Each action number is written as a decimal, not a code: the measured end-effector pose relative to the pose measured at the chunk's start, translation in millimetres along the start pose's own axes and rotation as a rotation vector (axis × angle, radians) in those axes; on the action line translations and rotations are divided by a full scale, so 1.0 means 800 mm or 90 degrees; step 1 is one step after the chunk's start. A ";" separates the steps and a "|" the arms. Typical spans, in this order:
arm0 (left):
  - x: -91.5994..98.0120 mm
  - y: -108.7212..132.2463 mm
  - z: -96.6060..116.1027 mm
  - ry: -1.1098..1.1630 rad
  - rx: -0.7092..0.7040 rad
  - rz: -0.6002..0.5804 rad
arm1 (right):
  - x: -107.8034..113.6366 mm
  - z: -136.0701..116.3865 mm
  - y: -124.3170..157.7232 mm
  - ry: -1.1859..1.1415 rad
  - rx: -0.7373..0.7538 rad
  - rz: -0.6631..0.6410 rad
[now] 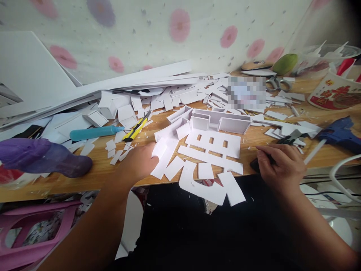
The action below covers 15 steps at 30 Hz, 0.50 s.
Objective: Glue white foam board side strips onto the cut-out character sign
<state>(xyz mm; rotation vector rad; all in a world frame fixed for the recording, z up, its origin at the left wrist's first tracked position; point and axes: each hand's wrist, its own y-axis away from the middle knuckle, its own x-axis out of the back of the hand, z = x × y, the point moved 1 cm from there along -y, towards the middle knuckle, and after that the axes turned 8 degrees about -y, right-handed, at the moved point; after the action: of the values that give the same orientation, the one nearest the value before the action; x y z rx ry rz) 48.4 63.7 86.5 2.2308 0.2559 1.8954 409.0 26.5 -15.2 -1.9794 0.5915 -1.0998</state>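
The left grip was laid on the bench, fingers bent down onto white cut pieces at the front edge; whether one was clasped could not be told. The right grip was closed round a black tool, just right of the windowed sheet. The tool's middle was hidden by the fingers, and its kind could not be made out.
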 end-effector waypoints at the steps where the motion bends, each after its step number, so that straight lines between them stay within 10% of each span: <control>1: 0.000 0.000 0.000 0.000 -0.001 -0.001 | 0.000 0.000 0.000 0.001 0.005 0.006; 15: -0.007 0.001 0.006 -0.052 -0.006 0.004 | -0.004 -0.001 0.000 -0.004 -0.001 0.000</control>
<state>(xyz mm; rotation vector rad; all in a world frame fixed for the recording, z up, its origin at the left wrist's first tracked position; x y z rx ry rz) 52.5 61.5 80.3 2.2992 0.2265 1.8002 406.8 28.3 -16.4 -1.9830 0.5889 -1.0931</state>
